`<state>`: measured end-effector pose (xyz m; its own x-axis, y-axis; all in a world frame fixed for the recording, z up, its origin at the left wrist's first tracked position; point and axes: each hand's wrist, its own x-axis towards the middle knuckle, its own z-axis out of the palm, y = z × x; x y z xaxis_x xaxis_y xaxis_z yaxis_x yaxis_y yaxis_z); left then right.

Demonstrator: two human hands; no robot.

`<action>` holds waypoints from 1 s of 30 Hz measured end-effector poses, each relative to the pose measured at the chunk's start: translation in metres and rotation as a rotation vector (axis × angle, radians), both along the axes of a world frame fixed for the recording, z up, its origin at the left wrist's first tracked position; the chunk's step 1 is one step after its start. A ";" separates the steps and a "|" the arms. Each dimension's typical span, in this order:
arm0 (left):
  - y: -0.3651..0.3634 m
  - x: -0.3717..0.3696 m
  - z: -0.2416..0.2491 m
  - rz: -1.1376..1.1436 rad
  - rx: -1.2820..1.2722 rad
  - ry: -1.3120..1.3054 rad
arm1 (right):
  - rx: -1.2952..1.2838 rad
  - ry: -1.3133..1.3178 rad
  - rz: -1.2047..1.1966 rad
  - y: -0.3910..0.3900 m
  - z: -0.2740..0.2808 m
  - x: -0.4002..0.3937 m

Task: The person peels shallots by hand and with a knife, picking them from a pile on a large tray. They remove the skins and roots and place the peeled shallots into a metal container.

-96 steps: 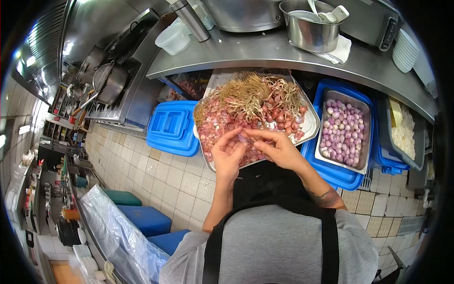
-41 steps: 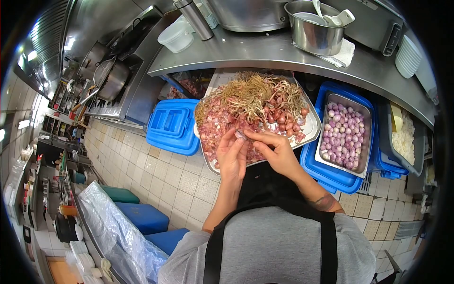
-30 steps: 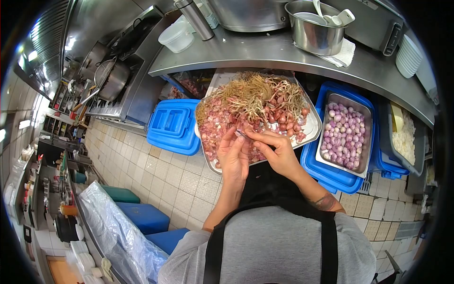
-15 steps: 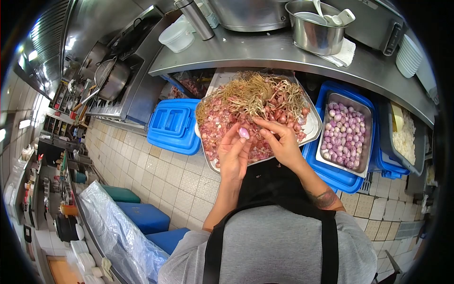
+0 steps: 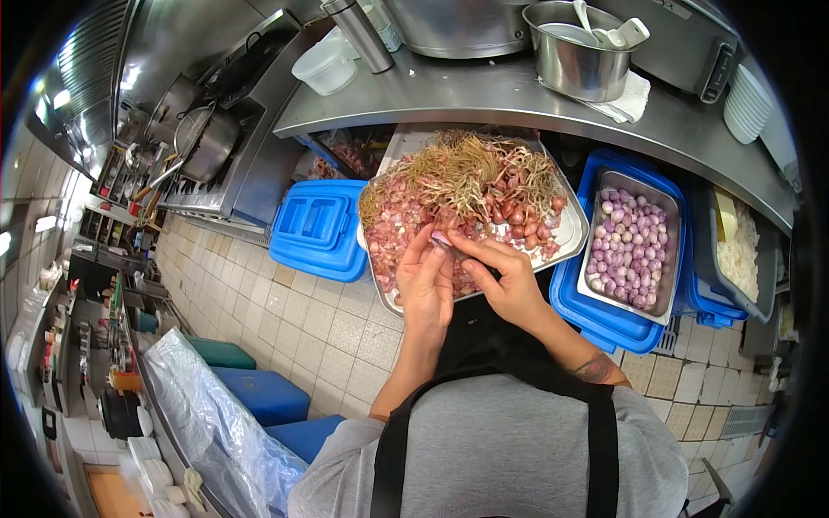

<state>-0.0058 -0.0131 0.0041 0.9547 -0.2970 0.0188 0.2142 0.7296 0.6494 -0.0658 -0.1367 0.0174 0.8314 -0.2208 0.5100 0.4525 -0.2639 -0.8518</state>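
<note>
Above the near side of the tray [image 5: 567, 242], one small purple shallot [image 5: 439, 235] sits at the fingertips of the left hand [image 5: 425, 281], pinched between thumb and forefinger, its upper end showing. The right hand [image 5: 509, 281] meets it from the other side, forefinger tip at the bulb and thumb held lower; fingers cover the contact, so I cannot tell whether this hand grips anything.

Beyond the fingertips the heap begins: reddish skins [image 5: 393, 233] over the left and middle of the tray, dry roots [image 5: 458, 164] at the back, and unpeeled shallots [image 5: 522, 226] on the right. The tray's near rim passes behind the wrists. Its far part reaches under the counter [image 5: 432, 91], whose front edge hangs over the back of the heap. A blue lid [image 5: 315, 229] lies against the tray's left side, and floor tiles [image 5: 294, 319] show between it and the left forearm. To the right, just past the tray's corner, a steel pan [image 5: 672, 250] of peeled shallots [image 5: 630, 246] rests on a blue bin [image 5: 596, 319].

Both arms reach forward from the body, the left forearm rising nearly straight, the right slanting inward across the apron [image 5: 484, 337]. Wrists are apart, palms half facing each other, fingertips together.
</note>
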 end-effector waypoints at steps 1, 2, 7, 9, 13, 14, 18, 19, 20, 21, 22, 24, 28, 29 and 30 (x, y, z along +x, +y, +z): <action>0.000 0.000 -0.002 0.004 0.001 -0.009 | -0.003 0.014 -0.004 0.000 0.001 -0.001; 0.000 0.000 -0.002 0.007 0.002 -0.018 | -0.018 0.025 -0.014 0.000 0.001 -0.001; 0.002 0.001 0.000 -0.031 0.020 -0.015 | -0.031 0.096 0.012 -0.006 0.004 -0.002; 0.004 0.002 0.001 -0.050 0.041 -0.016 | -0.010 0.128 0.044 -0.012 0.001 0.002; 0.008 0.006 -0.001 -0.085 0.085 -0.032 | 0.003 0.113 0.043 -0.014 0.000 0.007; 0.009 0.008 -0.003 -0.099 0.095 -0.037 | 0.003 0.094 0.023 -0.013 0.000 0.008; 0.015 0.012 -0.003 -0.190 0.167 -0.066 | -0.013 0.075 -0.071 -0.016 -0.005 0.016; 0.016 0.010 0.000 -0.216 0.187 -0.074 | -0.020 0.083 -0.099 -0.018 -0.006 0.018; 0.016 0.008 0.002 -0.242 0.206 -0.082 | -0.038 0.096 -0.120 -0.021 -0.007 0.020; 0.017 0.007 0.003 -0.249 0.206 -0.085 | -0.055 0.109 -0.142 -0.025 -0.008 0.022; 0.017 0.006 0.003 -0.256 0.205 -0.087 | -0.074 0.123 -0.163 -0.028 -0.009 0.023; 0.017 0.005 0.004 -0.255 0.188 -0.087 | -0.095 0.096 -0.229 -0.030 -0.012 0.027; 0.014 0.010 -0.006 -0.195 0.155 -0.100 | -0.185 0.194 -0.270 -0.029 -0.012 0.024; 0.014 0.012 -0.009 -0.176 0.154 -0.108 | -0.178 0.175 -0.255 -0.028 -0.013 0.023; 0.012 0.013 -0.010 -0.152 0.149 -0.071 | -0.171 0.156 -0.240 -0.026 -0.013 0.022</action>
